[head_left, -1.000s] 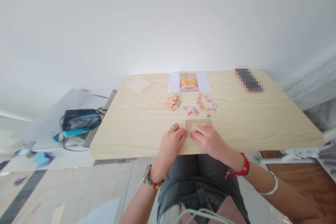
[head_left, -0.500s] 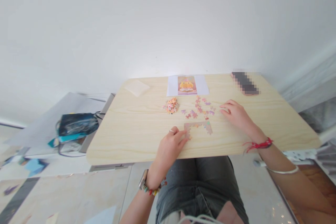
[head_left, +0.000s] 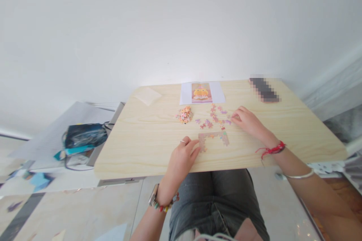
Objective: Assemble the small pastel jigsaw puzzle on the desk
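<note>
A partly joined jigsaw border (head_left: 213, 134) lies near the front of the table, making a top edge with two short sides. My left hand (head_left: 183, 156) rests at its left side, thumb and index finger apart, the fingertips at the border's edge. Behind the border, loose puzzle pieces (head_left: 208, 123) in pink and purple are scattered. At the right end of these, my right hand (head_left: 246, 121) has its thumb and fingertips brought together on a small puzzle piece (head_left: 229, 116), mostly covered by the fingers. A heaped pile of puzzle pieces (head_left: 185, 114) sits to the left.
A printed sheet with an orange cartoon picture (head_left: 201, 92) lies at the back of the wooden table (head_left: 135, 139), against the wall. A pale translucent packet (head_left: 148, 95) is at the back left and a blurred-out phone (head_left: 264, 89) at the back right. A dark bag (head_left: 85, 135) lies beyond the left edge.
My right hand has moved left to the loose pieces, its fingertips drawing together. My left hand has shifted slightly back from the border's left side.
</note>
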Motion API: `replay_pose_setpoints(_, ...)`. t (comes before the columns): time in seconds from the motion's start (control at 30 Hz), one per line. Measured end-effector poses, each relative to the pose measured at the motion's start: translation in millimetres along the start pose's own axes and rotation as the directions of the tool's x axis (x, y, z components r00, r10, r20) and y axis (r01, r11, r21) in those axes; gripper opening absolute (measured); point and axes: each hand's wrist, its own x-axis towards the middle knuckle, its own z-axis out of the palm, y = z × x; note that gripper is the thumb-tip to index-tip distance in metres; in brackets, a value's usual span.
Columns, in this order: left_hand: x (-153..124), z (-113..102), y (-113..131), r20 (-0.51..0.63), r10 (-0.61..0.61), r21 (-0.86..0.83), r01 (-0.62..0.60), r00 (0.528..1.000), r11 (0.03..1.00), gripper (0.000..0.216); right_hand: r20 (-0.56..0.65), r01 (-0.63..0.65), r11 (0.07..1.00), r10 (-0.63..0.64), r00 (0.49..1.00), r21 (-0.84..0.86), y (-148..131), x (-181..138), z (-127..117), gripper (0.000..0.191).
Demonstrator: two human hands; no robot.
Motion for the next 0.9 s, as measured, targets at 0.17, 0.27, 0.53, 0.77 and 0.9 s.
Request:
replay_pose_setpoints(0.17, 2.8, 1.3, 8.3, -0.031, 0.039, -0.015, -0.039, 0.999, 0.999, 0.022, -0.014, 0.142, 0.990, -0.142, 0.990, -0.001, -16.1, -14.9, -9.9, 0.014)
replay_pose_setpoints(0.27, 3.1, 2.0, 15.2, -0.035, 0.058, -0.020, -0.059, 0.998, 0.998, 0.021, 0.012, 0.254, 0.967, -0.254, 0.967, -0.015, -31.3, -29.2, -14.7, 0.014)
replay_pose_setpoints(0.53, -2.5, -3.1, 7.7, -0.041, 0.017, 0.004, -0.017, 0.999, 1.000, 0.022, 0.091, 0.364, 0.929, -0.358, 0.929, -0.065, -53.7, -62.7, -10.4, 0.018)
replay_pose_setpoints(0.77, -6.2, -7.6, -0.5, -0.046, -0.036, 0.031, 0.037, 0.998, 0.999, 0.023, 0.126, 0.371, 0.922, -0.357, 0.925, -0.110, -59.3, -71.0, -6.7, 0.019)
replay_pose_setpoints(0.9, -7.3, -4.4, 3.6, -0.036, -0.020, 0.022, 0.021, 0.999, 1.000, 0.023, 0.126, 0.351, 0.930, -0.338, 0.933, -0.110, -60.8, -70.6, -8.0, 0.019)
